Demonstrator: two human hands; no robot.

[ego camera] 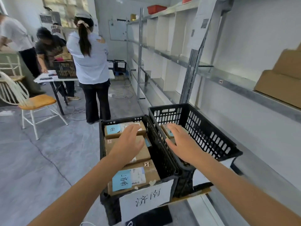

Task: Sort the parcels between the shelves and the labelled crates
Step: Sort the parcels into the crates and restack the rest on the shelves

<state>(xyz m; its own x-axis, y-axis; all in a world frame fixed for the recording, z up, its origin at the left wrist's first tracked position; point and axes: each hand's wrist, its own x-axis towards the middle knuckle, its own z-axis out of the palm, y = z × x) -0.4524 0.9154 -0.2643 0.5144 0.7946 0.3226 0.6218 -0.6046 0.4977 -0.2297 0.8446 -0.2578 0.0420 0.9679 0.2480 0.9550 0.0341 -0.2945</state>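
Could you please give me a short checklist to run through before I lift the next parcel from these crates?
1. Left hand free: ok, open above the middle parcel in the left crate.
2. Right hand free: ok, open above the lone parcel in the right crate.
3. Left crate's label legible: ok.
4. Right crate's label legible: cannot tell, its writing is out of sight.
5. Middle parcel's blue note legible: cannot tell, the left hand covers most of it.
6. Near parcel's blue note legible: ok.

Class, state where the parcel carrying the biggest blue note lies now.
In the head view, the parcel lies at the near end of the left black crate, just behind its white sign.
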